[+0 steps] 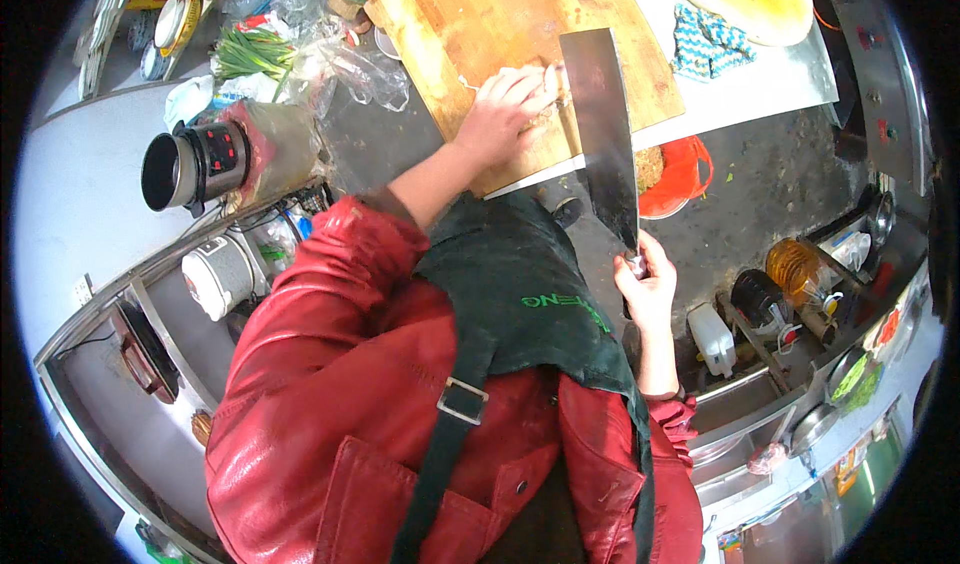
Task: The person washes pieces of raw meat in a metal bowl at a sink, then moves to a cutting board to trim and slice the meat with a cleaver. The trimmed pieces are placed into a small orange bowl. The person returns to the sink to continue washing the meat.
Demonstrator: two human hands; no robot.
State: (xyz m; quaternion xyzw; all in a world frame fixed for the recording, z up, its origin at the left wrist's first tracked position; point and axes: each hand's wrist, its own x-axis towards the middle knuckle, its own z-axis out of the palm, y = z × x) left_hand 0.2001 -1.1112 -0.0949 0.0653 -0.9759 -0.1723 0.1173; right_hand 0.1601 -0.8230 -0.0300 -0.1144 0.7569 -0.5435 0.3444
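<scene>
My right hand (648, 279) is closed round the handle of a large cleaver (600, 113), whose broad blade reaches up over the right part of a wooden cutting board (495, 8). On the board near its front edge rests my left hand (514, 106), fingers bent and close to the blade's left side. Some small pale food pieces (553, 112) show beside and below the fingers; what they are I cannot tell, and the palm hides part of them. Whether the blade touches the board is unclear.
A red bag-lined container (667, 181) with brownish chopped food is below the board's right corner. A blue and white cloth (709, 42) lies right of the board. Green stalks (255, 53) and plastic bags (352, 61) are at the left, above a black and silver appliance (217, 155).
</scene>
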